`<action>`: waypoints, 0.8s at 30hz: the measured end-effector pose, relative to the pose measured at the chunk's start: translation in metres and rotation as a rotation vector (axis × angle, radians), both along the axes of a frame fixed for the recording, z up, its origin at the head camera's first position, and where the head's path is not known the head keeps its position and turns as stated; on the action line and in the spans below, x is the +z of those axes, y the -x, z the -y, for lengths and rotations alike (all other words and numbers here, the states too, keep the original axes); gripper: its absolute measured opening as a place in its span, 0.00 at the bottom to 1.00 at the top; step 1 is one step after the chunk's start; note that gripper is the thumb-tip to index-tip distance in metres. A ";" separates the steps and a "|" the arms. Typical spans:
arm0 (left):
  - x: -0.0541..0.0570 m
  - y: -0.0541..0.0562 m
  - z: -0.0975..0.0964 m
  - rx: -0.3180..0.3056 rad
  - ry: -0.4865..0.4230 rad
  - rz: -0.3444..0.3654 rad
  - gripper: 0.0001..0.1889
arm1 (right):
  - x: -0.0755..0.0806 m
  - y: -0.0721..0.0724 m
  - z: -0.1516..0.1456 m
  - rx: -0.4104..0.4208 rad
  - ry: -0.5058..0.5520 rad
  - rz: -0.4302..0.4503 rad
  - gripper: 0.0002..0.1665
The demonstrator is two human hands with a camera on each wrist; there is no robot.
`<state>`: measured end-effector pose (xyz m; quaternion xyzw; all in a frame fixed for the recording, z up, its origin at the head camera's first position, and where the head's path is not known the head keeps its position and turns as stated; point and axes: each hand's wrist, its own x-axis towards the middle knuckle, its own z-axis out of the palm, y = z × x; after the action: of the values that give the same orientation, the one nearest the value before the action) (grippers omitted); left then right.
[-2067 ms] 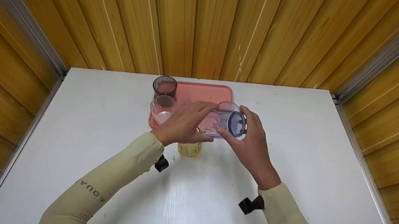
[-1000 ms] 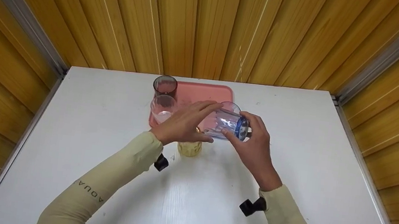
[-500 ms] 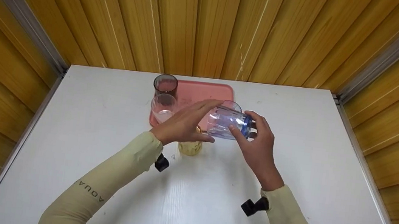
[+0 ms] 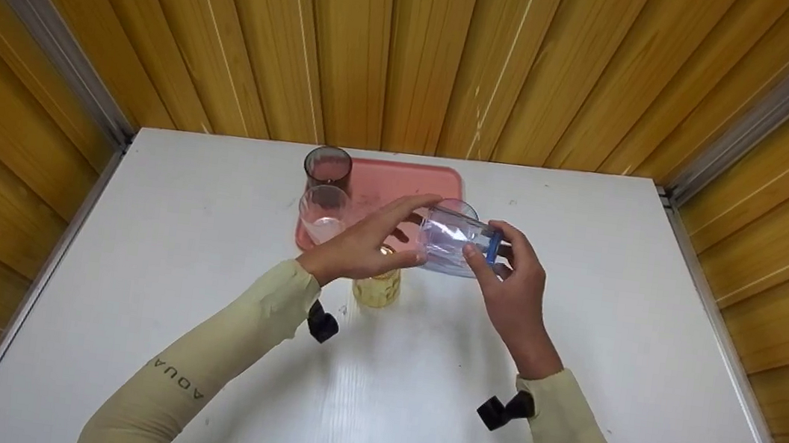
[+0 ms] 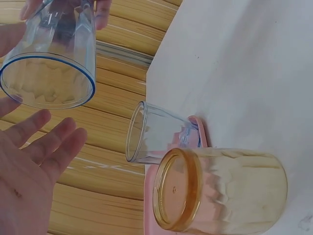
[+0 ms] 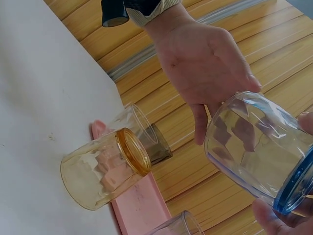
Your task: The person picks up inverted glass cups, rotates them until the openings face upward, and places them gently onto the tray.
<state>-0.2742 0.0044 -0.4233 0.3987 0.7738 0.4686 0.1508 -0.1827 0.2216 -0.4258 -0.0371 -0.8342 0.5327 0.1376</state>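
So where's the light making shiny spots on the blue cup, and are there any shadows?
Head view: white glare on the blue cup, soft grey shadows and a pale shine on the table; left wrist view: pale streaks on that cup; right wrist view: small bright glints.

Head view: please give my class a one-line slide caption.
The right hand holds a blue glass sideways beside the left hand, above a white table.
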 end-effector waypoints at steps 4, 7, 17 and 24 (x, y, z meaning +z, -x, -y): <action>0.001 -0.001 0.000 -0.018 -0.060 0.065 0.35 | -0.002 0.000 0.000 0.010 0.027 -0.002 0.34; 0.000 -0.001 0.000 -0.032 -0.112 0.097 0.32 | -0.003 0.000 -0.001 0.016 0.051 0.001 0.33; 0.002 -0.004 -0.004 -0.012 -0.176 0.170 0.31 | -0.006 0.001 0.000 0.042 0.133 0.027 0.31; 0.004 -0.002 -0.006 -0.003 -0.180 0.159 0.32 | -0.007 0.001 0.000 0.082 0.159 0.063 0.31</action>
<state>-0.2719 0.0101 -0.4194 0.3735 0.7135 0.5660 0.1762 -0.1839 0.2216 -0.4331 -0.0306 -0.7942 0.6008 0.0862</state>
